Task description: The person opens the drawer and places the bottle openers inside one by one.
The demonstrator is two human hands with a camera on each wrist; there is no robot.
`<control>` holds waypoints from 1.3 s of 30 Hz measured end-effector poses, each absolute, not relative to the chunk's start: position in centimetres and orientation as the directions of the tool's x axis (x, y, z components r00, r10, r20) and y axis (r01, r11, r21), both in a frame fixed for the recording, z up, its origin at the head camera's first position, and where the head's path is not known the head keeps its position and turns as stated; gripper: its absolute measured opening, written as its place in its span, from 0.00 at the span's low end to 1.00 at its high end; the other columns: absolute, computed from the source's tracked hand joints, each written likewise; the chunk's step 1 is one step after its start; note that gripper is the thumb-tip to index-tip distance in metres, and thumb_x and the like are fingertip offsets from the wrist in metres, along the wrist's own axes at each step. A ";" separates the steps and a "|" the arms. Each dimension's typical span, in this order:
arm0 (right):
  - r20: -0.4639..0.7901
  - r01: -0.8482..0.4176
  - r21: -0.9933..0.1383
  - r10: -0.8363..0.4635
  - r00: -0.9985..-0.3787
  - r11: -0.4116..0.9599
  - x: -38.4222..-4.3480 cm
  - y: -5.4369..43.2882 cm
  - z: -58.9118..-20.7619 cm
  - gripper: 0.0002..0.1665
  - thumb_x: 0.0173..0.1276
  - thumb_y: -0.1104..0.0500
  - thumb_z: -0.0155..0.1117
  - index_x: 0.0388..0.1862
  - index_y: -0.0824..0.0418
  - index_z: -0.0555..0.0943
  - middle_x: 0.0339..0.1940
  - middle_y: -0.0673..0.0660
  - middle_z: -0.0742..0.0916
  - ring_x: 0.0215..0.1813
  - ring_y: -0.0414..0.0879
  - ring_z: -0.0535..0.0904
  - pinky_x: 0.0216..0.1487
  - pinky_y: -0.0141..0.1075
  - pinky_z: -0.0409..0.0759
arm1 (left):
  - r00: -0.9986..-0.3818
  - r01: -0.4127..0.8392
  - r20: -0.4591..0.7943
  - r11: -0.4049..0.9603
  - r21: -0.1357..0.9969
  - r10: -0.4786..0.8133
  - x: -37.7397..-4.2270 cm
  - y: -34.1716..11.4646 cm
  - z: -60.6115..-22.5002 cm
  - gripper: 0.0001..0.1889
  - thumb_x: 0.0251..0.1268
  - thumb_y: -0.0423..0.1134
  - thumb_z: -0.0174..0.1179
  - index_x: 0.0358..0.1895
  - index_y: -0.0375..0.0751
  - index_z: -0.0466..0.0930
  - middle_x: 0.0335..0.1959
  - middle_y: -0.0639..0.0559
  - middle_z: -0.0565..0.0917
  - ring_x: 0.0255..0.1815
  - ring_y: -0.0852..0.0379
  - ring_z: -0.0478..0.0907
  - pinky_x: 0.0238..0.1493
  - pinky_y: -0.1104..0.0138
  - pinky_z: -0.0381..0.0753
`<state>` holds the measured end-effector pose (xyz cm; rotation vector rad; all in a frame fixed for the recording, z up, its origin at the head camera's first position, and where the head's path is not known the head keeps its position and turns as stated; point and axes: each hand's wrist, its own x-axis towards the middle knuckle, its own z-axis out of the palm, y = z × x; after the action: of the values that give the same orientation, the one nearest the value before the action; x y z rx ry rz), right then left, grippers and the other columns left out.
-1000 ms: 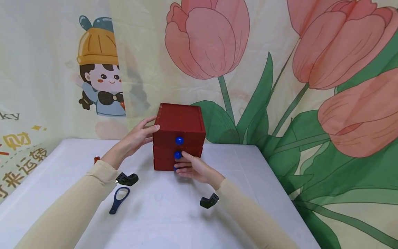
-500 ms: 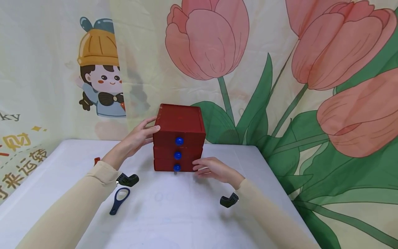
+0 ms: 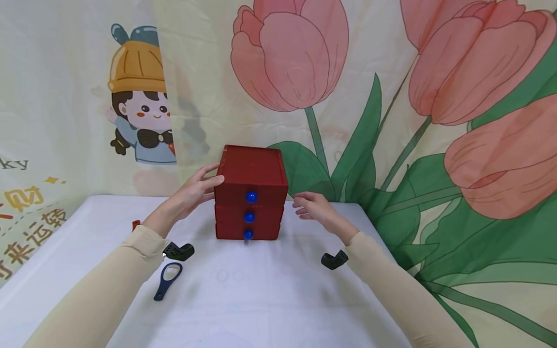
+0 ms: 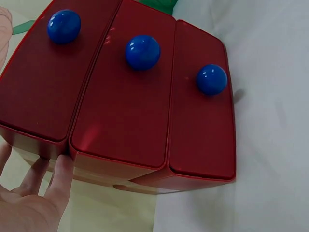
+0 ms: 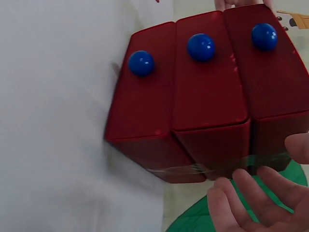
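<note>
A dark red chest of three stacked drawers (image 3: 232, 200) stands on the white-covered table, its drawers pushed in. Each front bears a round blue knob (image 3: 251, 197). My left hand (image 3: 191, 189) rests against the chest's left side near the top, fingers extended, as the left wrist view also shows with the fingertips (image 4: 63, 166) at the side of the upper drawers. To the right of the chest, my right hand (image 3: 317, 209) is held with loosely bent fingers and nothing in them. In the right wrist view its fingertips (image 5: 244, 176) are close to the chest's side; contact cannot be told.
A dark blue tool with an oval ring head (image 3: 167, 281), like a magnifying glass, lies on the table (image 3: 243, 309) below my left forearm. A small red object (image 3: 136, 223) is partly hidden behind the left wrist. A printed cloth (image 3: 296, 63) hangs behind the table.
My right hand has left the knobs on the drawer fronts and moved right and back to beside the chest. The left hand and the chest have hardly moved.
</note>
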<state>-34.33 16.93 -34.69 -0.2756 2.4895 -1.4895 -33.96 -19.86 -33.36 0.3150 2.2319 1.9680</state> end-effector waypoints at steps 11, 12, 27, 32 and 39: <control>0.067 -0.166 -0.874 -0.225 -0.972 0.458 -34.8 15.0 -31.3 0.35 0.85 0.45 0.54 0.84 0.54 0.64 0.76 0.63 0.76 0.70 0.61 0.80 0.69 0.53 0.81 | -0.966 0.062 0.033 0.107 0.992 0.257 -34.0 -19.9 -33.5 0.44 0.82 0.53 0.57 0.89 0.54 0.40 0.85 0.37 0.58 0.84 0.35 0.58 0.83 0.43 0.56; 0.075 -0.174 -0.871 -0.225 -0.971 0.460 -34.8 14.9 -31.1 0.35 0.85 0.45 0.54 0.85 0.52 0.63 0.76 0.63 0.75 0.70 0.62 0.79 0.69 0.54 0.81 | -0.965 0.062 0.033 0.106 0.992 0.259 -34.0 -19.9 -33.5 0.44 0.82 0.53 0.56 0.89 0.54 0.40 0.85 0.37 0.58 0.84 0.35 0.58 0.84 0.43 0.56; 0.156 -0.257 -0.857 -0.251 -0.955 0.446 -36.5 12.7 -32.3 0.39 0.84 0.40 0.54 0.87 0.46 0.58 0.80 0.58 0.71 0.75 0.56 0.74 0.68 0.53 0.82 | -0.965 0.064 0.032 0.115 0.991 0.259 -34.0 -19.9 -33.5 0.44 0.82 0.53 0.57 0.89 0.54 0.40 0.85 0.37 0.58 0.83 0.34 0.59 0.83 0.42 0.57; 0.158 -0.252 -0.871 -0.245 -0.956 0.422 -37.0 12.1 -33.0 0.38 0.83 0.39 0.54 0.87 0.44 0.60 0.81 0.58 0.71 0.74 0.57 0.75 0.69 0.55 0.81 | -0.967 0.064 0.032 0.118 0.991 0.254 -33.9 -19.8 -33.6 0.43 0.82 0.53 0.56 0.89 0.54 0.40 0.85 0.36 0.58 0.83 0.32 0.59 0.83 0.41 0.57; 0.182 -0.277 -0.880 -0.264 -0.947 0.386 -37.4 12.0 -33.8 0.35 0.84 0.38 0.52 0.86 0.39 0.62 0.79 0.57 0.72 0.75 0.56 0.74 0.71 0.55 0.79 | -0.968 0.069 0.038 0.120 0.990 0.249 -33.9 -19.8 -33.6 0.43 0.82 0.53 0.55 0.89 0.55 0.40 0.85 0.37 0.58 0.83 0.33 0.59 0.83 0.41 0.57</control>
<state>-37.43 12.01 -33.79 -0.5116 2.6255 -1.6709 -33.93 -19.80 -33.63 0.3219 2.2442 1.9708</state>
